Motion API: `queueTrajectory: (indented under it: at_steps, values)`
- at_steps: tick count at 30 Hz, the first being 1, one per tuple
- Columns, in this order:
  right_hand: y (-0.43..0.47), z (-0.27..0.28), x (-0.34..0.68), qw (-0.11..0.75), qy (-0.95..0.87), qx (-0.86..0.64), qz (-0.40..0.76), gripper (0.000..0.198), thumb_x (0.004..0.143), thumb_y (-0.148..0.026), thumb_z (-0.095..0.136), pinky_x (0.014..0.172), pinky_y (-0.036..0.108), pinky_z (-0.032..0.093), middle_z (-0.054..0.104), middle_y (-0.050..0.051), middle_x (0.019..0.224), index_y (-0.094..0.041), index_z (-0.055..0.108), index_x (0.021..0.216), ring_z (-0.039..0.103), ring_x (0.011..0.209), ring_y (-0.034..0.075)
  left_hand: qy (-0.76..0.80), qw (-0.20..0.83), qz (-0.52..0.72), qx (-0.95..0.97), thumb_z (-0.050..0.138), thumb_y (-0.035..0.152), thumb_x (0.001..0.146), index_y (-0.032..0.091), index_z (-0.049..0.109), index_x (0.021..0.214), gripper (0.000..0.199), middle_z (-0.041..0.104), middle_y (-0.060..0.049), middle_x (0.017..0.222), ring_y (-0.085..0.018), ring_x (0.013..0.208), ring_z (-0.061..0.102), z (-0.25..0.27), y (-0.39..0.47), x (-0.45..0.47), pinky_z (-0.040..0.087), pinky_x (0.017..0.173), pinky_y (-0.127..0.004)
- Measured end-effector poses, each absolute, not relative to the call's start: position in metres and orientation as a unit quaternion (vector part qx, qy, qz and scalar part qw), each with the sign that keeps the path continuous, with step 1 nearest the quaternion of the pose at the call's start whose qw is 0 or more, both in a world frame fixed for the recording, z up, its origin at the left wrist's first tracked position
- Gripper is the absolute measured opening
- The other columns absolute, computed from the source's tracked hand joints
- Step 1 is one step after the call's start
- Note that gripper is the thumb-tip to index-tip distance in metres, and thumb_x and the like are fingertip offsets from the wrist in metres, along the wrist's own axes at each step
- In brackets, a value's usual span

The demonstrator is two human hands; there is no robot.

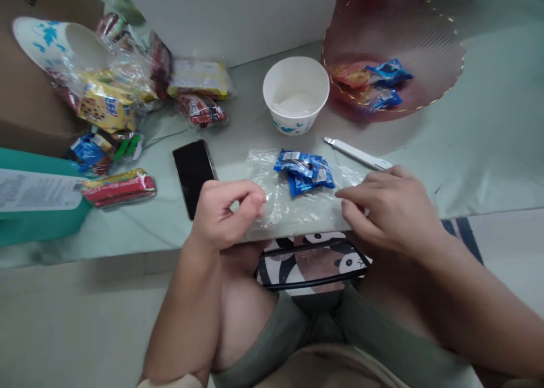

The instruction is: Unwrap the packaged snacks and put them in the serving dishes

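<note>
My left hand (229, 212) is closed, thumb against curled fingers, at the left edge of a clear plastic bag (276, 204); whatever it may pinch is hidden. My right hand (389, 207) is at the bag's right side, palm down, with the index finger stretched out and the thumb apart from it. Several small blue snack packets (312, 181) lie in a heap on the bag between both hands. Just beyond my right hand's knuckles lies a white utility knife (357, 153). A white paper bowl (296, 90) with a blue leaf print stands behind the packets.
A pink gold-rimmed bowl (437, 65) at the back right holds several packets. A phone (194, 175) lies left of my hands. Farther left are wrapped snacks (106, 105), a tipped paper bowl (46, 39), a red packet (121, 190) and a teal container (38, 229). A white panel (238, 14) stands behind.
</note>
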State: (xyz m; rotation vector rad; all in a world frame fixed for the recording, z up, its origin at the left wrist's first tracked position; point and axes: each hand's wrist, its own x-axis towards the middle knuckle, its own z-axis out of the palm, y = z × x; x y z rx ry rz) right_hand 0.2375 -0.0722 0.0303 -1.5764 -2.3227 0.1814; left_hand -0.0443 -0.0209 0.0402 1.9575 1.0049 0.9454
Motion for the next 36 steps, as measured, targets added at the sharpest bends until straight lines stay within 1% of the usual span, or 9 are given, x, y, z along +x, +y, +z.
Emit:
queueTrajectory:
  at_steps: [5,9,12,15,20,26,30,34,36]
  values:
    - [-0.073,0.029,0.241,0.096,-0.773,-0.625,0.043,0.033,0.095,-0.031,0.052,0.067,0.036,0.04,0.063,0.008,0.07,-0.022,0.076,0.074,0.055,0.073,0.022,0.632,0.27,0.344,0.64,0.067,0.036,0.085,0.022,0.065,0.077,0.016,0.068,0.0,0.068,-0.012,0.059,0.058,0.029,-0.008,-0.038,0.043,0.056,-0.025]
    - [-0.082,0.032,0.228,0.173,-0.734,-0.656,-0.013,0.02,0.092,-0.03,0.06,0.083,0.047,0.048,0.065,0.015,0.108,-0.022,0.078,0.09,0.059,0.105,0.034,0.696,0.282,0.204,0.628,0.068,0.06,0.081,0.021,0.068,0.096,0.042,0.075,-0.006,0.09,-0.018,0.074,0.063,0.025,-0.003,-0.026,0.046,0.068,-0.031]
    - [-0.089,0.036,0.214,0.284,-0.747,-0.601,-0.011,0.019,0.092,-0.021,0.063,0.091,0.048,0.051,0.065,0.014,0.116,-0.025,0.075,0.106,0.061,0.112,0.033,0.693,0.377,0.098,0.606,0.053,0.074,0.087,0.021,0.065,0.077,0.055,0.071,-0.006,0.075,-0.021,0.07,0.063,0.028,-0.008,-0.017,0.042,0.065,-0.032]
    - [-0.086,0.032,0.204,0.343,-0.805,-0.482,0.046,0.022,0.094,-0.013,0.058,0.087,0.039,0.055,0.071,0.009,0.102,-0.025,0.071,0.107,0.066,0.096,0.023,0.637,0.488,0.101,0.587,0.06,0.066,0.087,0.02,0.057,0.068,0.05,0.061,-0.001,0.063,-0.015,0.059,0.056,0.031,-0.013,-0.006,0.037,0.058,-0.029]
    - [-0.068,0.012,0.202,0.324,-0.806,-0.493,0.049,0.023,0.098,-0.012,0.051,0.084,0.035,0.059,0.077,0.008,0.099,-0.02,0.071,0.105,0.071,0.093,0.021,0.637,0.614,0.227,0.407,0.078,0.03,0.078,0.022,0.052,0.098,0.034,0.05,0.009,0.061,-0.007,0.046,0.043,0.029,-0.012,0.009,0.03,0.048,-0.022]
    - [-0.063,0.002,0.207,0.303,-0.794,-0.524,0.064,0.027,0.096,-0.017,0.055,0.099,0.042,0.061,0.078,0.01,0.118,-0.018,0.072,0.117,0.074,0.112,0.025,0.7,0.493,0.21,0.472,0.086,0.04,0.073,0.022,0.054,0.104,0.048,0.054,0.008,0.06,-0.01,0.043,0.047,0.024,-0.005,-0.013,0.031,0.045,-0.024]
    - [-0.062,0.001,0.207,0.266,-0.795,-0.543,0.057,0.04,0.092,-0.022,0.06,0.103,0.05,0.059,0.07,0.017,0.135,-0.013,0.067,0.13,0.068,0.124,0.033,0.725,0.435,0.161,0.509,0.083,0.056,0.072,0.023,0.059,0.095,0.047,0.054,0.007,0.054,-0.012,0.04,0.046,0.023,-0.004,-0.033,0.029,0.044,-0.027]
    - [-0.061,0.001,0.206,0.223,-0.781,-0.581,0.055,0.05,0.086,-0.026,0.064,0.088,0.05,0.061,0.067,0.018,0.128,-0.016,0.064,0.135,0.069,0.109,0.035,0.643,0.541,0.104,0.532,0.075,0.055,0.079,0.021,0.054,0.063,0.044,0.04,0.007,0.046,-0.008,0.042,0.033,0.025,-0.008,-0.029,0.021,0.046,-0.026]
    - [-0.061,0.0,0.205,0.204,-0.779,-0.589,0.068,0.053,0.085,-0.027,0.065,0.082,0.05,0.061,0.065,0.018,0.123,-0.018,0.063,0.137,0.068,0.102,0.034,0.569,0.622,0.155,0.515,0.076,0.048,0.079,0.019,0.052,0.058,0.043,0.045,0.005,0.052,-0.007,0.049,0.038,0.025,-0.01,-0.02,0.028,0.05,-0.024]
